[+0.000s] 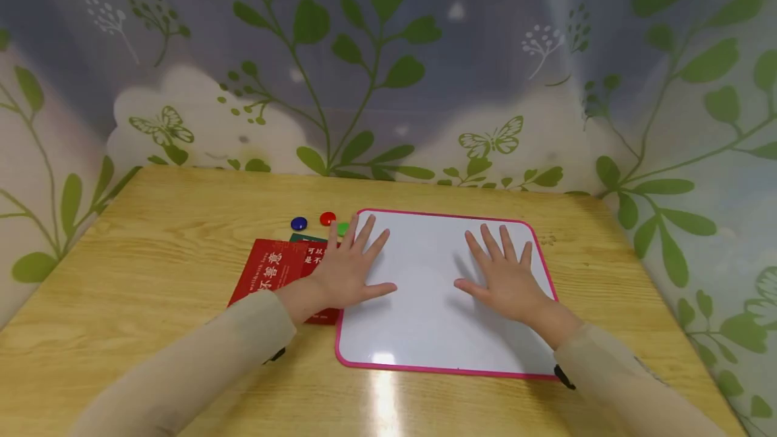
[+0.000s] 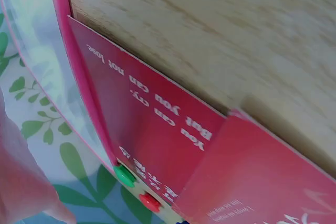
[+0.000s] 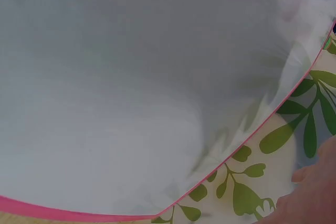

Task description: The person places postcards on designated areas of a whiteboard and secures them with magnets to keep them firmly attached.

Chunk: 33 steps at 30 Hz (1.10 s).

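A whiteboard (image 1: pixel 425 329) with a pink rim lies flat on the wooden table. Over its left edge my left hand (image 1: pixel 347 274) is spread, palm down, with its fingers straight and nothing held. My right hand (image 1: pixel 506 282) spreads the same way above the board's right half, its shadow falling on the white surface. Red cards (image 1: pixel 270 267) with white lettering lie left of the board, partly hidden by my left hand and forearm. In the left wrist view, one red card (image 2: pixel 142 98) runs along the pink rim and another red card (image 2: pixel 262 177) overlaps it.
Behind the cards sit a blue magnet (image 1: pixel 299 223), a red magnet (image 1: pixel 328 218) and a green magnet (image 1: pixel 342 228), all round. The corner of a dark green card (image 1: pixel 297 238) shows among the red ones. A leaf-patterned curtain (image 1: pixel 388 113) rises behind the wooden table (image 1: pixel 152 235).
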### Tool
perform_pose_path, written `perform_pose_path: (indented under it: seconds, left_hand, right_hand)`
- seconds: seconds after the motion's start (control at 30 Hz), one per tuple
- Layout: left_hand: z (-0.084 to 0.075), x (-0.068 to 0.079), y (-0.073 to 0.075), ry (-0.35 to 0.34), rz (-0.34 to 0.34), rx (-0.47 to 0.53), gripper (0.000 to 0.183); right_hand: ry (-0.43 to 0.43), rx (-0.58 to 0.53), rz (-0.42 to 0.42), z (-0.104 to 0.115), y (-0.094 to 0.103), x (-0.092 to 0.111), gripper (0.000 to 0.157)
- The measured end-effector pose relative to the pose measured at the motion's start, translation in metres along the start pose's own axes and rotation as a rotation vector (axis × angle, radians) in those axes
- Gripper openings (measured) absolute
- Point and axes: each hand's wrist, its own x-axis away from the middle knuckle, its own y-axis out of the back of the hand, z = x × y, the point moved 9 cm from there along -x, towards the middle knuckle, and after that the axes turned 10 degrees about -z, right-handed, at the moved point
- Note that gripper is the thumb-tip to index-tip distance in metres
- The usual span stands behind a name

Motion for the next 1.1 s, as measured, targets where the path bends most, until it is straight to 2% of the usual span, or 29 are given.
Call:
perform_pose_path:
  seconds: [0.17,0.37,0.63,0.8,0.93,1.1]
  left_hand:
    - [0.014,0.006,0.003,0.031,-0.009,-0.008,0.091]
    - [0.042,0.019,0.008,0.081,-0.043,0.016,0.091]
    - [0.080,0.038,0.004,0.141,-0.022,-0.020,0.091]
    - [0.099,0.048,0.006,0.177,-0.031,-0.003,0.090]
    - [0.116,0.058,0.004,0.195,-0.005,0.011,0.091]
    - [0.137,0.069,0.004,0.203,0.062,0.044,0.097]
  right_hand:
    - [-0.011,-0.006,0.008,-0.004,0.001,0.004,0.085]
    - [-0.012,0.013,-0.005,-0.015,0.001,0.009,0.082]
    - [-0.024,0.005,-0.011,-0.027,0.003,0.013,0.082]
    - [-0.027,-0.001,0.000,-0.030,0.003,0.016,0.082]
    - [-0.030,-0.012,-0.001,-0.033,0.002,0.017,0.082]
    - [-0.038,-0.021,-0.013,-0.037,0.004,0.018,0.082]
